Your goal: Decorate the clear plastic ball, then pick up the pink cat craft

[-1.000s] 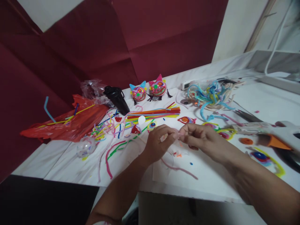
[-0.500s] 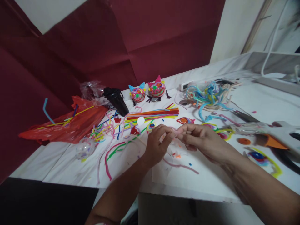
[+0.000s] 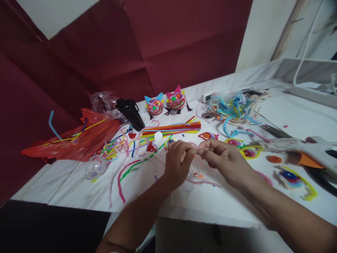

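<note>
My left hand (image 3: pixel 177 164) and my right hand (image 3: pixel 226 159) meet above the white table, each with thumb and forefinger pinched together. Between the fingertips is a bit of pale pink pipe cleaner, mostly covered by the fingers. A pink strand (image 3: pixel 204 182) shows below the hands; whether it joins the held piece I cannot tell. Just beyond the fingers lie a red eye-shaped pipe-cleaner coil (image 3: pixel 207 136) and a bundle of straight coloured pipe cleaners (image 3: pixel 172 129). Under the hands are small orange scraps (image 3: pixel 200 176).
Two decorated cat-head balls (image 3: pixel 154 106) stand at the back beside a black bottle (image 3: pixel 131 114). A red plastic bag (image 3: pixel 76 140) and a clear ball (image 3: pixel 95 167) are left. At right lie tangled pipe cleaners (image 3: pixel 237 107), a glue gun (image 3: pixel 313 151) and a yellow-edged coil (image 3: pixel 292 177).
My right hand has shifted slightly, its wrist a little lower and its fingers straighter. The pink strand below has moved slightly up. My left hand stays nearly in place.
</note>
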Motion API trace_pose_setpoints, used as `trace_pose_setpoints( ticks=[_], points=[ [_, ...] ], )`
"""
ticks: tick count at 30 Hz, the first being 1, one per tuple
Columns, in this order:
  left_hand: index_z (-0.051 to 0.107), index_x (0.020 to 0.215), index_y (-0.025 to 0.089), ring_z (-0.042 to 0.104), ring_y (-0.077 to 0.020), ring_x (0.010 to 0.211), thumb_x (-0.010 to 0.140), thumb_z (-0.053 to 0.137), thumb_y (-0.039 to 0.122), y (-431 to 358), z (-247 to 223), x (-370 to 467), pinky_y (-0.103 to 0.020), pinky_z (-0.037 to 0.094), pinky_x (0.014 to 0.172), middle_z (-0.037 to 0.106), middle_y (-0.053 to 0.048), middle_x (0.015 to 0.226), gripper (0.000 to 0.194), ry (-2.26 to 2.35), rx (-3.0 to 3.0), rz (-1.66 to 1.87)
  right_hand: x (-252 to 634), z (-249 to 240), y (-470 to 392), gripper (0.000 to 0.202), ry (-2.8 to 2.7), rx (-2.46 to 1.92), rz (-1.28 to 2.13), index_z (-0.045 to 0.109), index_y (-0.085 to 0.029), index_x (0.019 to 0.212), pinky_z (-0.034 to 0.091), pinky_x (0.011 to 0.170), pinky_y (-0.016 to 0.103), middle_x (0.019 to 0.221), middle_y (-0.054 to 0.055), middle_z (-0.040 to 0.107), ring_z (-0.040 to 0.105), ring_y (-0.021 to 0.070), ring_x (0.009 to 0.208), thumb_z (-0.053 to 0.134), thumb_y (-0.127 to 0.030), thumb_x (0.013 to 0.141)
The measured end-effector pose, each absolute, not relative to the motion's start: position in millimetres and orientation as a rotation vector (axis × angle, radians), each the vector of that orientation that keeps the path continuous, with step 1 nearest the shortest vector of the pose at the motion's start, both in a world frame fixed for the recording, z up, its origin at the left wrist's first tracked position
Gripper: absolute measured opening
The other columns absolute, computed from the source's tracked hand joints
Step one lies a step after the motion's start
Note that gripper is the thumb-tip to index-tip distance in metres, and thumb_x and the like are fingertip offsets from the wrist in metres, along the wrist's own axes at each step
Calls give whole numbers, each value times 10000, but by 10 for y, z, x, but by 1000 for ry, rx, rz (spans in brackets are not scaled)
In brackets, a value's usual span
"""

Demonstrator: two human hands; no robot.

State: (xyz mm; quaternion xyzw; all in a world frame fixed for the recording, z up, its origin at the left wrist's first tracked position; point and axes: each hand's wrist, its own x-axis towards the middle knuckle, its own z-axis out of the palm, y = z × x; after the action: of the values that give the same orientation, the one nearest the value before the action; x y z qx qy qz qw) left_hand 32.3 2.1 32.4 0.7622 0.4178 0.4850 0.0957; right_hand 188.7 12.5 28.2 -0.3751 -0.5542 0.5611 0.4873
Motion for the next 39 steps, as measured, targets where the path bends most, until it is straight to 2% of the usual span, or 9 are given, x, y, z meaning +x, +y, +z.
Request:
trace_pose_setpoints(
  ticks=[10, 19, 29, 34, 39],
  points=[
    [566, 813, 204, 578, -161, 752, 968, 467, 308, -1, 291, 381, -311, 431, 766, 637, -11, 767, 211, 1252, 2205, 1547, 1792, 285, 72, 196, -1161, -854, 1397, 613, -177, 723, 203, 433, 208, 518, -75, 376, 286, 71, 468, 715, -338, 675],
    [570, 814, 202, 577, -149, 750, 956, 500, 269, -1, 269, 405, -300, 431, 774, 628, 4, 754, 172, 1227, 2180, 1605, 1744, 292, 34, 233, -1072, -871, 1392, 624, -172, 737, 226, 441, 206, 532, -66, 421, 323, 70, 468, 740, -360, 661],
    [565, 832, 197, 582, -157, 791, 927, 503, 200, 2, 218, 418, -301, 444, 762, 634, -18, 807, 114, 1243, 2169, 1642, 1700, 206, 29, 265, -976, -795, 1448, 661, -188, 765, 320, 489, 203, 622, -35, 534, 404, 84, 535, 813, -367, 645],
    [551, 811, 199, 575, -158, 779, 921, 492, 197, 19, 244, 358, -312, 433, 773, 615, -8, 782, 124, 1261, 2241, 1590, 1788, 265, 92, 303, -1194, -847, 1346, 685, -184, 764, 325, 466, 227, 571, -30, 525, 430, 106, 515, 836, -407, 626],
    [542, 792, 205, 568, -149, 748, 931, 491, 208, 40, 298, 307, -322, 409, 791, 632, 7, 767, 148, 1227, 2379, 1506, 1951, 310, 162, 154, -1517, -814, 994, 718, -208, 847, 406, 551, 252, 731, 11, 637, 534, 136, 632, 707, -349, 787]
  ],
)
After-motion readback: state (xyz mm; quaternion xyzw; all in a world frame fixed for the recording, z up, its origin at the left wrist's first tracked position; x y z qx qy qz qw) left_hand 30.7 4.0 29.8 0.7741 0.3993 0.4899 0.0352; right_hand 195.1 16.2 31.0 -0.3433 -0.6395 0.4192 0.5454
